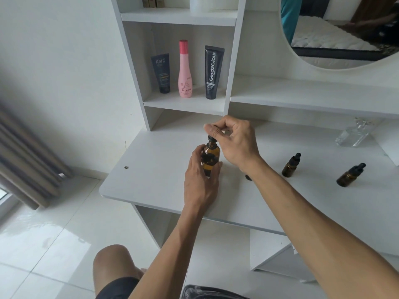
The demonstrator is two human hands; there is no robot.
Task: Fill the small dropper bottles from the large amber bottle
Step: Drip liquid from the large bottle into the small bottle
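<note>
Amber bottle [210, 157] at frame centre is gripped by the left hand [199, 180]; its dropper cap [210, 139] is pinched by the right hand [234, 140] above the desk [151, 169].

A home bedroom: white vanity [216, 201], mirror [336, 29] reflecting a bed.

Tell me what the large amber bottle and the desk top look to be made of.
Large amber bottle: probably brown glass, glossy and see-through, though tinted plastic can't be ruled out. Its dropper cap looks like matte black rubber or plastic. Desk top: likely white laminated board, smooth and low-sheen, with a flat panel edge.
</note>
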